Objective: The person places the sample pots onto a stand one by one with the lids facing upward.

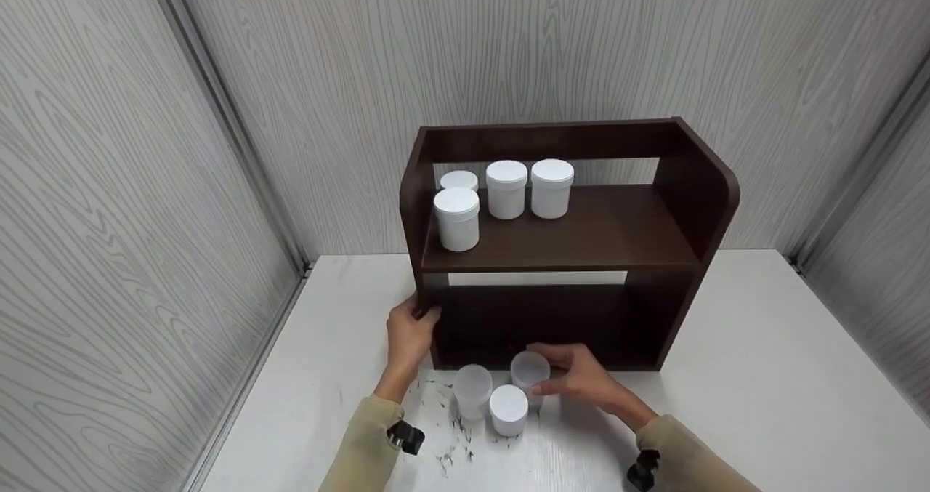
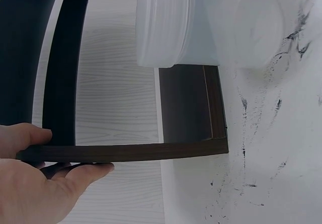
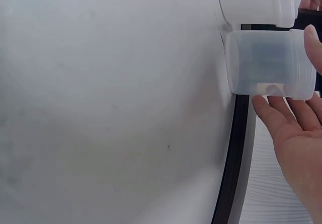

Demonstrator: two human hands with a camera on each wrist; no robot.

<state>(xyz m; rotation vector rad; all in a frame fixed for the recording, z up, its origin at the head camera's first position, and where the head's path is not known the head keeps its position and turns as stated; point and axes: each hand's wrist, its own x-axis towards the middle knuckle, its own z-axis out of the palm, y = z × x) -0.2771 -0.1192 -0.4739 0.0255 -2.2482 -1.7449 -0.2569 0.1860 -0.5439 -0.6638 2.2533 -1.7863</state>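
My left hand (image 1: 410,337) grips the left side panel (image 2: 126,152) of a dark brown two-tier shelf, thumb on one face and fingers on the other. With thumb and fingers, my right hand (image 1: 585,378) holds a translucent plastic jar (image 3: 266,63) at the shelf's lower front edge. Beside it on the table stand another translucent jar (image 1: 472,390) and a white lidded jar (image 1: 508,407), both upright. In the left wrist view a translucent jar (image 2: 211,25) fills the upper middle.
Several white lidded jars (image 1: 459,219) stand on the left and middle of the upper shelf (image 1: 603,223). Dark scuff marks (image 1: 458,434) show on the white table (image 1: 763,376). Grey wood-patterned panels (image 1: 290,63) enclose the back and sides.
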